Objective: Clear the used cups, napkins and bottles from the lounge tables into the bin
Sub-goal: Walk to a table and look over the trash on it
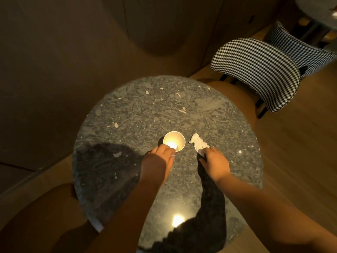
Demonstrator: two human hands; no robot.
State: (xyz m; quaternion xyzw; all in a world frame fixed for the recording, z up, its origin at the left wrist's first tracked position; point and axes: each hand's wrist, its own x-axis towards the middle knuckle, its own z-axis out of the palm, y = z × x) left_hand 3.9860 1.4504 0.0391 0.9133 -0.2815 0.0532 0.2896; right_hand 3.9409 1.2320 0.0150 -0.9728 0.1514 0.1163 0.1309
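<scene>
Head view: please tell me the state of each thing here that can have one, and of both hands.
paper cup: upright on the round table, no lid, contents hidden by glare.
napkin: crumpled, lying on the table.
left hand: grips the cup's near rim.
right hand: pinches the napkin's near end.
checked chair: beside the table, unoccupied.

This looks like a dim, warmly lit lounge or café, where a round speckled stone desk point(145, 106) stands on a wooden floor point(291, 152) near two checked upholstered chairs point(255, 70), with dark panelled walls point(73, 52) behind.
</scene>
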